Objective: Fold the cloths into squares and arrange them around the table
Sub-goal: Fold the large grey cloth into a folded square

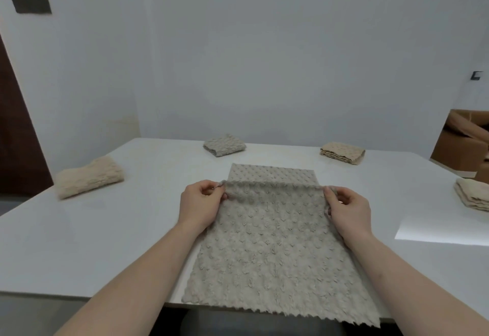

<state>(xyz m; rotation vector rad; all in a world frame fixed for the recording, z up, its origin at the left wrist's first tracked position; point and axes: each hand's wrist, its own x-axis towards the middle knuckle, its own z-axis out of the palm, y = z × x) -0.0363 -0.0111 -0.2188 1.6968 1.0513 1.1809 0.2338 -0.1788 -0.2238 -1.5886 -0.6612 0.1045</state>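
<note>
A grey-beige bumpy cloth (pixel 275 251) lies spread lengthwise on the white table (pixel 92 243), its zigzag near edge hanging over the table's front. My left hand (pixel 202 202) pinches the cloth's left edge and my right hand (pixel 346 207) pinches its right edge, lifting a ridge across the cloth a little above the table. Beyond the ridge the cloth's far end lies flat. Folded cloths sit around the table: a cream one (pixel 88 180) at the left, a grey one (pixel 224 145) at the far middle, a beige one (pixel 342 152) at the far right, another (pixel 473 198) at the right edge.
A brown cardboard box (pixel 460 145) stands beyond the table's right side. A dark door (pixel 16 134) is at the left, against a plain white wall. A bright patch of reflected light (pixel 439 229) lies on the table's right part.
</note>
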